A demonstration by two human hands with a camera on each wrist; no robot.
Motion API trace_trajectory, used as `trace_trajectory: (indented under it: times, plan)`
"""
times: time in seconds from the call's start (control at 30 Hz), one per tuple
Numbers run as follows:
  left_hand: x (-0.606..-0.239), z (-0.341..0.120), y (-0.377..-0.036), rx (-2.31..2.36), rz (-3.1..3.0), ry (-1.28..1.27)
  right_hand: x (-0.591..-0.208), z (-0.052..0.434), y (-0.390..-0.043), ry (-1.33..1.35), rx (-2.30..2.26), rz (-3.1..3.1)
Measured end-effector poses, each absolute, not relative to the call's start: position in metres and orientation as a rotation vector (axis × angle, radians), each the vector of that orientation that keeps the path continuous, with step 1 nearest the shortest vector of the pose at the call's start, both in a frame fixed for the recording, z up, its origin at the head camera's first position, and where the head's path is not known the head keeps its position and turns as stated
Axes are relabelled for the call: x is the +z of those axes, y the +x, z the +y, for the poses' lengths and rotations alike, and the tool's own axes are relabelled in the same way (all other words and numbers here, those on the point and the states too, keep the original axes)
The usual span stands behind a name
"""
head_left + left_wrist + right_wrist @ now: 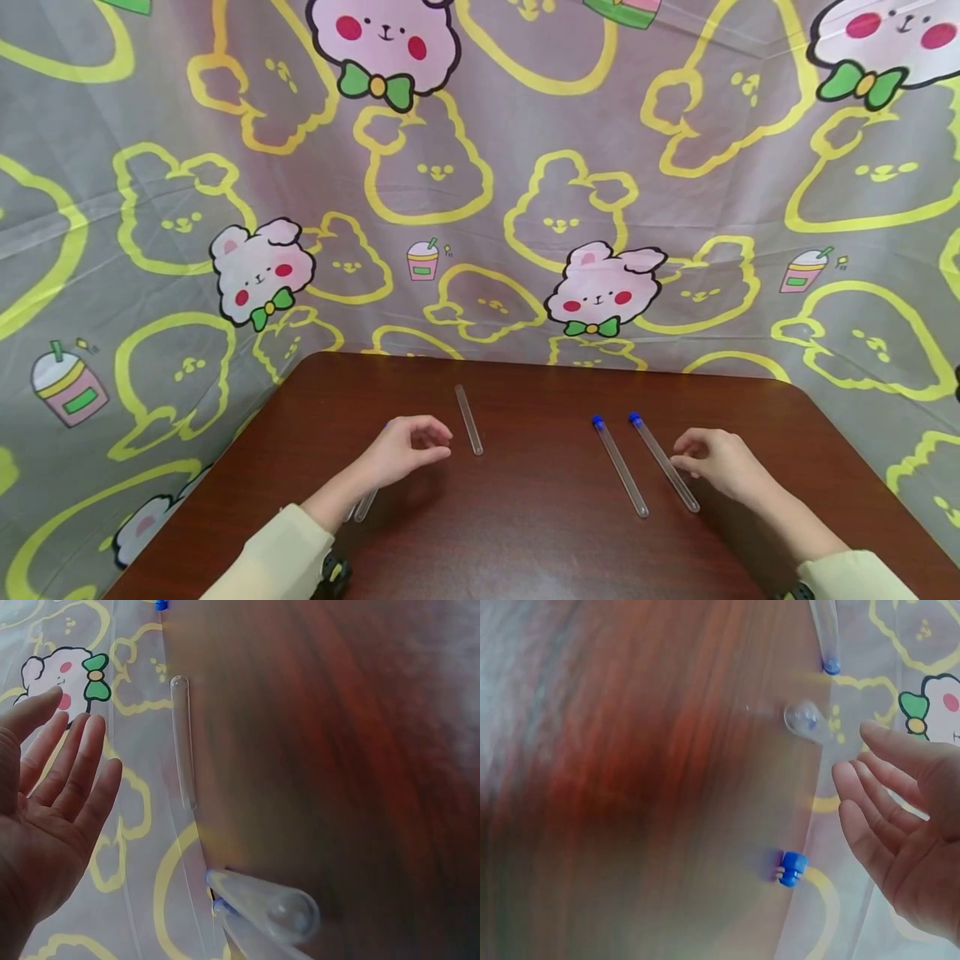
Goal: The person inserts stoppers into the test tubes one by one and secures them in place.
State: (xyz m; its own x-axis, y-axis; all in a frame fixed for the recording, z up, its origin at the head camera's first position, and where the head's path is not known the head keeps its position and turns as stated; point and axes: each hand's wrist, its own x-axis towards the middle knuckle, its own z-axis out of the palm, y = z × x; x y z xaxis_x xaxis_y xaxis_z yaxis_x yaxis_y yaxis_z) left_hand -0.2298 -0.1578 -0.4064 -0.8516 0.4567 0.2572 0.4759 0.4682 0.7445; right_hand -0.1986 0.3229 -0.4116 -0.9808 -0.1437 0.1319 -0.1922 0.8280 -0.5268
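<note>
My left hand point(405, 450) hovers over the left of the table, fingers loosely bent, holding nothing. Below it lie two clear test tubes point(365, 505) side by side, their upper parts mostly hidden by the hand; the left wrist view shows their rounded ends point(292, 915) close up. Just beyond those fingertips is an uncapped test tube point(469, 421). On the right, my empty right hand point(720, 462) hangs with relaxed fingers beside a blue-capped test tube point(663, 462). Another blue-capped tube point(620, 467) lies left of that one. A loose blue cap point(791, 868) shows in the right wrist view.
The brown wooden table point(517, 533) has rounded far corners. A grey cloth point(480, 242) printed with rabbits and yellow outlines hangs behind it and along both sides.
</note>
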Motion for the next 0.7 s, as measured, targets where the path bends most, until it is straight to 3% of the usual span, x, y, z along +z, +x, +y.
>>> trace_trajectory:
  times: [0.7]
  plan:
    - [-0.405, -0.147, -0.242, -1.36, -2.688, -0.835, -0.406, 0.348, -0.187, 0.374, 0.738, -2.782]
